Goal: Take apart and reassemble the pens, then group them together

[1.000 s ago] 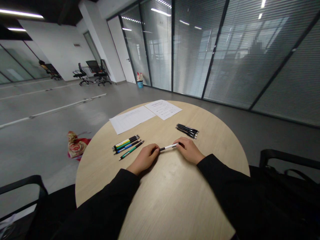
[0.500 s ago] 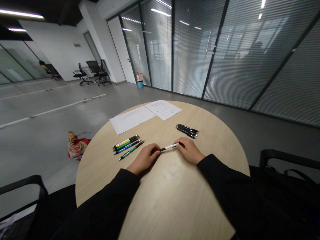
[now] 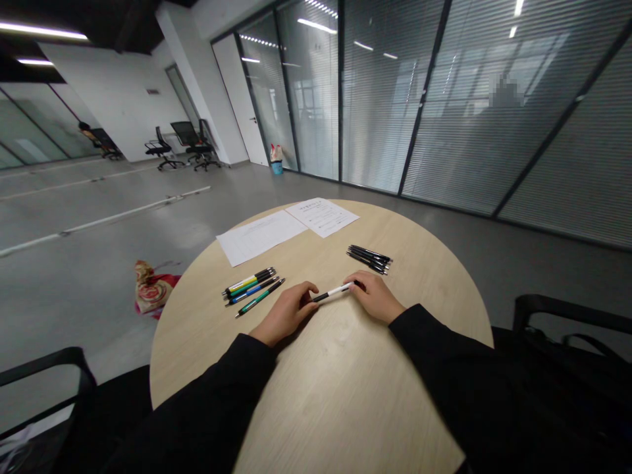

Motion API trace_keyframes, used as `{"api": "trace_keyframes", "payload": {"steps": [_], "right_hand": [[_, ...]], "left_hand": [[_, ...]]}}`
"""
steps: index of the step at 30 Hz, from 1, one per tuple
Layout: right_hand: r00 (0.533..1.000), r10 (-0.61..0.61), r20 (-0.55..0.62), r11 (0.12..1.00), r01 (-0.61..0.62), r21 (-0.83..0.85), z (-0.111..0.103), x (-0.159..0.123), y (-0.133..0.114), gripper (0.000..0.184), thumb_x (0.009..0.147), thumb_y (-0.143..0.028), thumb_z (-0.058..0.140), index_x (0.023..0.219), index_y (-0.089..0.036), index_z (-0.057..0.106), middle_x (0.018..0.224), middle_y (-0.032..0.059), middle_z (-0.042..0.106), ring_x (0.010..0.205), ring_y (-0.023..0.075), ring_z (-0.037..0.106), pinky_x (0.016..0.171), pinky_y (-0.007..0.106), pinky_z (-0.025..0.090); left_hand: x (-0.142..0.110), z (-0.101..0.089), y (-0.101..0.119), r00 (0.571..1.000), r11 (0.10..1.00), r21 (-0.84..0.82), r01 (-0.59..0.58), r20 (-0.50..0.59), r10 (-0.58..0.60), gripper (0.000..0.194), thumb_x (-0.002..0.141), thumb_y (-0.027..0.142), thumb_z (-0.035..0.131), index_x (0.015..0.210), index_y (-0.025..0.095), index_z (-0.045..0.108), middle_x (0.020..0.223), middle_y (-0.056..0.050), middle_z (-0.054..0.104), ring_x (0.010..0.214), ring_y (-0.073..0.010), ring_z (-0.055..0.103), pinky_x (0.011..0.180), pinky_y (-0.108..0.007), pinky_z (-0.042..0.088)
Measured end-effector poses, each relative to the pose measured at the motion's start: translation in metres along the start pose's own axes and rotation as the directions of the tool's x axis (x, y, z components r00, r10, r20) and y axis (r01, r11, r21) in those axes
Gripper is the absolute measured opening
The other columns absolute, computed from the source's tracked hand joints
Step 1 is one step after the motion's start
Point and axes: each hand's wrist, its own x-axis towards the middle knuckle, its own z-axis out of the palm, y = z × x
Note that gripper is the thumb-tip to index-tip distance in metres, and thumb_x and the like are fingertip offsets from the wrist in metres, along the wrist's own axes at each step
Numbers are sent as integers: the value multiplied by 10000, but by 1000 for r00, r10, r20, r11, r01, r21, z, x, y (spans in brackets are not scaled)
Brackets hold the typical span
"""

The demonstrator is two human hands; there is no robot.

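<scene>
A white pen with a black grip (image 3: 334, 292) lies slantwise between my hands, low over the table. My right hand (image 3: 374, 296) is closed on its right end, which the fingers partly hide. At the pen's dark left end, my left hand (image 3: 288, 311) has thumb and forefinger spread apart, the thumb close to the tip; whether it touches cannot be made out. Left of that hand lie several coloured pens (image 3: 253, 289), in yellow, green and blue with black parts. Beyond my right hand is a bunch of black pens (image 3: 369, 259).
Two printed sheets, a left one (image 3: 261, 236) and a right one (image 3: 323, 217), lie near the far edge of the round wooden table (image 3: 316, 408). Chair armrests flank me at left (image 3: 47, 359) and right (image 3: 573, 313). A bag (image 3: 152, 289) sits on the floor at left.
My left thumb and forefinger have parted, letting go of the pen's dark end, so more of it shows. My right hand keeps its hold in the same place.
</scene>
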Motion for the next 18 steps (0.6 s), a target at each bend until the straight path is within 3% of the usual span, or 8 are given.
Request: {"api": "trace_keyframes", "payload": {"steps": [11,18], "right_hand": [[1000,26,-13,1000,-26,-3,0,0,0,170,902,-141,570,992,-176,709,954,59,709,843,182,610,775,303,450],[999,43,13,997,-42,-71,0,-1,-3,121,882,-149,589,971,-185,663,835,19,651,725,160,550,692,271,412]], "left_hand": [[1,4,-4,994,999,41,-4,-105,8,181,890,263,572,1051,188,606,872,-30,629,760,-179,556,707,-303,434],[2,2,-7,991,996,91,25,-135,-13,115,906,271,542,970,194,597,898,-47,651,811,-204,588,747,-335,465]]}}
